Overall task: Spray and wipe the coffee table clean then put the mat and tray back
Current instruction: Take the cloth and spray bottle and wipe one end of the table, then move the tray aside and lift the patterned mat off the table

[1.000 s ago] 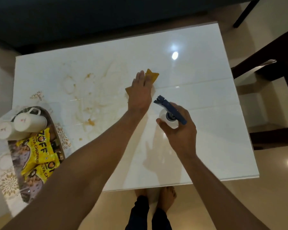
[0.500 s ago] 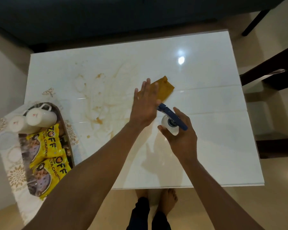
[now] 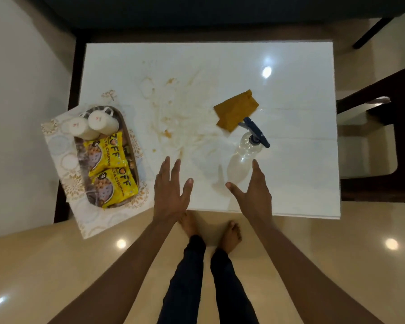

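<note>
The white glossy coffee table point(image 3: 290, 160) carries brown smears point(image 3: 173, 118) left of its middle. A folded mustard cloth point(image 3: 235, 109) lies flat on it. Just beside the cloth stands a clear spray bottle point(image 3: 242, 157) with a blue trigger head. My left hand point(image 3: 171, 185) hovers open over the near edge, holding nothing. My right hand point(image 3: 255, 190) is open too, fingers spread just next to the bottle's base without gripping it. At the left end a patterned mat point(image 3: 63, 183) overhangs the table, with a dark oval tray point(image 3: 126, 136) on it.
The tray holds two white mugs point(image 3: 92, 123) and two yellow snack packets point(image 3: 108, 169). A dark sofa point(image 3: 197, 15) runs along the far side and a dark chair point(image 3: 384, 136) stands to the right. My bare feet point(image 3: 211, 228) are on the beige floor by the near edge.
My left hand let go of the cloth and my right hand released the spray bottle, which now stands on the table. Both hands pulled back toward the near edge. The view rose and widened.
</note>
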